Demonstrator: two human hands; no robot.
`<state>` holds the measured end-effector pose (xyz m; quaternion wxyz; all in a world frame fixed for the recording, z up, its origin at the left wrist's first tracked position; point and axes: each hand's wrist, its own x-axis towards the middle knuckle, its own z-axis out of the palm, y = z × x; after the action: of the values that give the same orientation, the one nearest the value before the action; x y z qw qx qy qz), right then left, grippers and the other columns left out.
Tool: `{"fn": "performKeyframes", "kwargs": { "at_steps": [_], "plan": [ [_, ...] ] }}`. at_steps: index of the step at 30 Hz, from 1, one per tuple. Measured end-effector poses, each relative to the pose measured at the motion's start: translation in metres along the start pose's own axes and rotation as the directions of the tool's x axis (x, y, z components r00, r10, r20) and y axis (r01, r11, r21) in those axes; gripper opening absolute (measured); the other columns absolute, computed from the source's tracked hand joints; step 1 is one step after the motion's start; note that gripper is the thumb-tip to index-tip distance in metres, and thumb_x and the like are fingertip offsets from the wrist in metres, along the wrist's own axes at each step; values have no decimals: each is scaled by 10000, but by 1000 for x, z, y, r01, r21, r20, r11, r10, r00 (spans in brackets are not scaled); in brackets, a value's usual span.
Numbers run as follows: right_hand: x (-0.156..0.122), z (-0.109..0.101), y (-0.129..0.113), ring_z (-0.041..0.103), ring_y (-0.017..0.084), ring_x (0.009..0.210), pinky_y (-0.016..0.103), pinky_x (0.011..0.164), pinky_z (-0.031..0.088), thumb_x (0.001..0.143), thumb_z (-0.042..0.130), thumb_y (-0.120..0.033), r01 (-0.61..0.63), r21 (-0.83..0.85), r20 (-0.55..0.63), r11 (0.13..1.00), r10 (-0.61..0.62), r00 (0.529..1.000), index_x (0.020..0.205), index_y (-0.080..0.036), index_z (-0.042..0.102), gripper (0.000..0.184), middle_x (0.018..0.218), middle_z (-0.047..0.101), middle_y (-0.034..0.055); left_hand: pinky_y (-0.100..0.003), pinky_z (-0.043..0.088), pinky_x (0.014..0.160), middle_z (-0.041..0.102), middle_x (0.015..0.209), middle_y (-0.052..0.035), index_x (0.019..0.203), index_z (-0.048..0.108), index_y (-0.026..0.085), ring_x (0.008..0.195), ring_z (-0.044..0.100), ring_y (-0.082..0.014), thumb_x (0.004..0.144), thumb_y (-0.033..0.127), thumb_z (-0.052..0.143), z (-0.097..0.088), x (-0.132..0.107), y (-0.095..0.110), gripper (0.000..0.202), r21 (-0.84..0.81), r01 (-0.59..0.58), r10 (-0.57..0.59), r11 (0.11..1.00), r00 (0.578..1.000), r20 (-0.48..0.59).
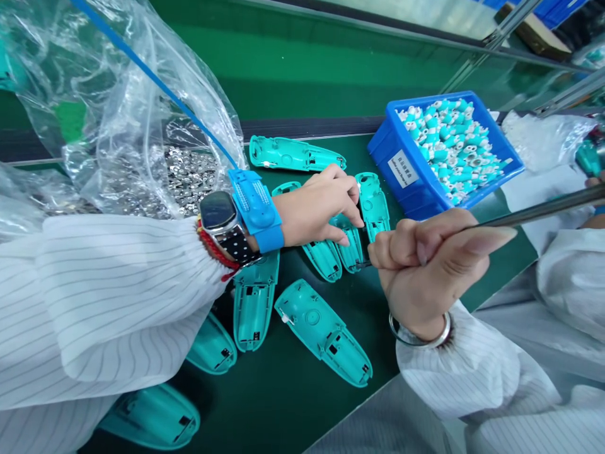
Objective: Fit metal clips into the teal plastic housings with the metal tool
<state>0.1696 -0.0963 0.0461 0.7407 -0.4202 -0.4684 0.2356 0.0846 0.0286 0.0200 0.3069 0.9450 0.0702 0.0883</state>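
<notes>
My left hand [326, 205] reaches over a cluster of teal plastic shell halves, its fingers curved and apart, with nothing visible in them. Beneath and beside its fingertips lie a teal shell [348, 249] and another shell [375, 205]; whether they touch is unclear. My right hand [425, 265] is closed round a long, slim metal tool [543, 211], whose exact kind I cannot make out. A dark thin tip shows on the other side of that fist, close to the shells. Nearer to me, a shell [326, 331] lies with its hollow side up.
A blue bin [401, 167] full of small white-and-teal parts stands at the back right. Clear plastic bags [127, 107] with small metal parts lie at left. A blue cord [161, 88] runs up from my left wrist strap [259, 208]. Another person's sleeve [574, 265] shows at right.
</notes>
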Motion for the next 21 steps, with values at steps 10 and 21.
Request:
{"fn": "performKeyframes", "kwargs": {
  "at_steps": [10,21],
  "plan": [
    [7,-7,1,181,14,339,146,311,195,893,402,-456,-28,13,17,1000,28,999,601,-159,284,433,480,93,-53,-336,339,898,497,1086,-48,1006,673,255,1074,348,-215,747,389,649,-3,1,1,292,56,27,-28,998,999,20],
    [11,-30,-1,129,13,350,143,314,161,891,406,-452,57,-29,-177,998,-62,982,622,-165,291,410,481,92,-57,-357,286,919,463,1252,-58,1109,614,272,1193,331,-231,795,335,611,-6,16,19,320,179,-51,36,983,996,84]
  ]
}}
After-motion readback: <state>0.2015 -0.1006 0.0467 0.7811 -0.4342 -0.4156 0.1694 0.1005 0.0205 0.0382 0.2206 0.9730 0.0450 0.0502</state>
